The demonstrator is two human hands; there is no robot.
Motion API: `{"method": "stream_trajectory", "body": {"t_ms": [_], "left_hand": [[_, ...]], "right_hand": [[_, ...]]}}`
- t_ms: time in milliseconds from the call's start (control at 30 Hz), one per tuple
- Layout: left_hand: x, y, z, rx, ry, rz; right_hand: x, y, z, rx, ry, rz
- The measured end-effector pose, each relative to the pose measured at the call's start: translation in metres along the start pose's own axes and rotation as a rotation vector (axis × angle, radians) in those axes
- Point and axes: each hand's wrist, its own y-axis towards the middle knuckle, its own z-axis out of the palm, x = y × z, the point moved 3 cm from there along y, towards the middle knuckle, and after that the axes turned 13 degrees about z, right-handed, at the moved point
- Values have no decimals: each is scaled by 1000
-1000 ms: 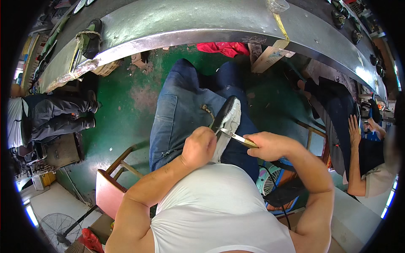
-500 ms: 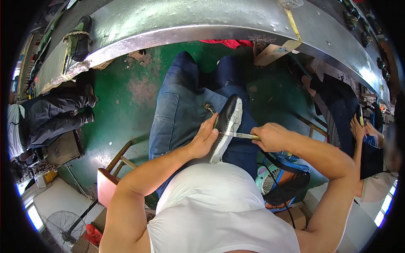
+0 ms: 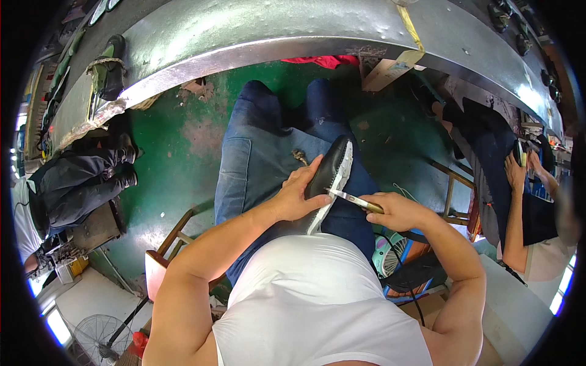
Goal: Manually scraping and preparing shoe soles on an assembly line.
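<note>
A black shoe [image 3: 326, 168] with a white sole and light stitching along its edge lies slantwise over my lap, toe pointing away. My left hand [image 3: 299, 198] grips its left side, thumb across the upper and fingers along the far flank. From the right, my right hand [image 3: 394, 210] is closed round the tan-and-dark handle of a slim metal tool [image 3: 351, 198]. Its silver end meets the seam between upper and sole, near my left thumb. Exactly what kind of tool it is cannot be made out.
A metal-topped workbench [image 3: 256, 30] curves across the front, with a shoe [image 3: 108, 70] tied with cord at its left. Wooden stools [image 3: 162, 256] flank me. A teal fan [image 3: 389, 253] stands at my lower right. Co-workers sit left and right [image 3: 519, 177].
My right hand and the tool's handle have dropped lower, so the tool now slants up to the left. My left thumb has shifted along the shoe.
</note>
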Motion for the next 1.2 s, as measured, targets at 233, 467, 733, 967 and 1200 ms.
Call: {"method": "stream_trajectory", "body": {"t_ms": [233,467,733,967,1200], "left_hand": [[23,-4,20,-215,-239,-68],[26,-12,24,-354,-133,-19],[9,-13,17,-246,285,161],[-19,-9,9,-57,342,58],[-26,-5,8,-51,392,-7]], "right_hand": [[21,-7,19,-585,-267,-79],[27,33,54,-196,758,205],[34,39,95,-751,195,60],[-13,17,58,182,1113,127],[23,1,15,-324,605,298]]}}
